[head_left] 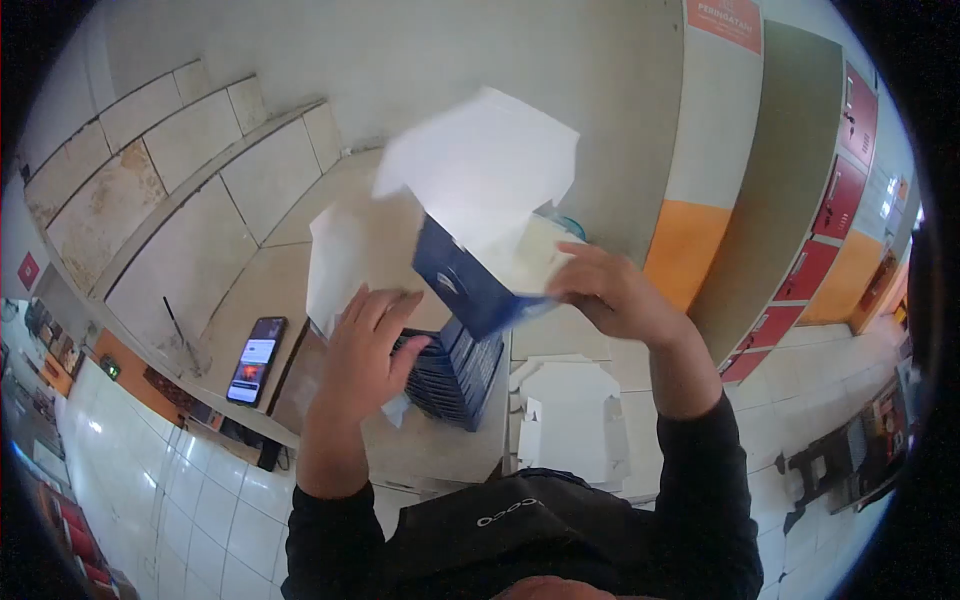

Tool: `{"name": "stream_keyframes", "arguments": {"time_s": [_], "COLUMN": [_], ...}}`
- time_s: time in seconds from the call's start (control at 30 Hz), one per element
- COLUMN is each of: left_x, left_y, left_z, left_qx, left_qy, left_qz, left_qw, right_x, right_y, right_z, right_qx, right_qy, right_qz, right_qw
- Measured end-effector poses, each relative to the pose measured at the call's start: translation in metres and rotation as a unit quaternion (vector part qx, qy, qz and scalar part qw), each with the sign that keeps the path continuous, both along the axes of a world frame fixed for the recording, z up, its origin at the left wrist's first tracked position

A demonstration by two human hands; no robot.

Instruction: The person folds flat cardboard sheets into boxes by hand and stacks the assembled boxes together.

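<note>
My right hand pinches the edge of a partly unfolded cardboard box, dark blue outside and white inside. The box is raised in the air, tilted, and blurred at its lower edge. Fingers apart, my left hand is beside a stack of dark blue folded cardboard and holds nothing that I can see. Behind the raised box, another white sheet stands partly hidden. A flat white box blank lies right of the stack, its flaps spread.
A phone with its screen lit lies on the tiled ledge at left, near a thin black stick. Part of a round teal object shows behind the box. Red lockers stand at far right.
</note>
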State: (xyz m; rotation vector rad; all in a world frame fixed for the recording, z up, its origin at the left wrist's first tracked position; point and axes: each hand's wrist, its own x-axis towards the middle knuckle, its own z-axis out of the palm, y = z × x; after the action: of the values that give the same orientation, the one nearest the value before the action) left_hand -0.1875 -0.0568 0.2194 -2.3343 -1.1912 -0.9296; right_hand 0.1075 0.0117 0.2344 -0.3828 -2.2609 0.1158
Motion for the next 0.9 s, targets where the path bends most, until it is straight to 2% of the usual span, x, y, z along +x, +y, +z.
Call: {"name": "stream_keyframes", "arguments": {"time_s": [0.03,0.13,0.17,0.23,0.33,0.37,0.47,0.57,0.67,0.77,0.9], "left_x": [-0.009,-0.020,-0.027,-0.027,-0.020,-0.020,-0.023,-0.027,-0.021,-0.023,-0.017], "left_y": [0.005,0.012,0.019,0.020,0.022,0.023,0.028,0.032,0.030,0.035,0.031], "left_z": [-0.005,-0.021,-0.030,-0.030,-0.039,-0.042,-0.044,-0.055,-0.054,-0.064,-0.059], "left_qx": [-0.038,-0.086,-0.035,-0.055,-0.031,-0.014,-0.003,0.000,0.029,0.047,0.051], "left_qy": [0.022,-0.024,-0.001,-0.022,-0.064,-0.080,-0.117,-0.149,-0.151,-0.179,-0.182], "left_qz": [0.027,0.022,0.006,-0.011,-0.023,-0.024,-0.051,-0.050,-0.062,-0.077,-0.089], "left_qw": [0.999,0.996,0.999,0.998,0.997,0.996,0.992,0.988,0.986,0.980,0.978], "right_x": [-0.010,-0.039,-0.049,-0.066,-0.085,-0.088,-0.081,-0.083,-0.099,-0.115,-0.120], "right_y": [0.013,0.048,0.052,0.059,0.077,0.082,0.115,0.112,0.053,0.028,0.020], "right_z": [0.006,0.019,0.023,0.029,0.032,0.028,0.019,0.010,0.029,0.016,0.010], "right_qx": [-0.009,-0.120,-0.160,-0.243,-0.258,-0.340,-0.211,-0.146,-0.168,-0.086,-0.059], "right_qy": [0.006,-0.009,0.007,0.036,-0.052,-0.054,-0.171,-0.104,-0.077,-0.161,-0.102], "right_qz": [0.034,0.142,0.164,0.205,0.215,0.241,0.090,0.189,0.198,0.002,-0.037], "right_qw": [0.999,0.983,0.973,0.948,0.941,0.907,0.958,0.965,0.963,0.983,0.992]}}
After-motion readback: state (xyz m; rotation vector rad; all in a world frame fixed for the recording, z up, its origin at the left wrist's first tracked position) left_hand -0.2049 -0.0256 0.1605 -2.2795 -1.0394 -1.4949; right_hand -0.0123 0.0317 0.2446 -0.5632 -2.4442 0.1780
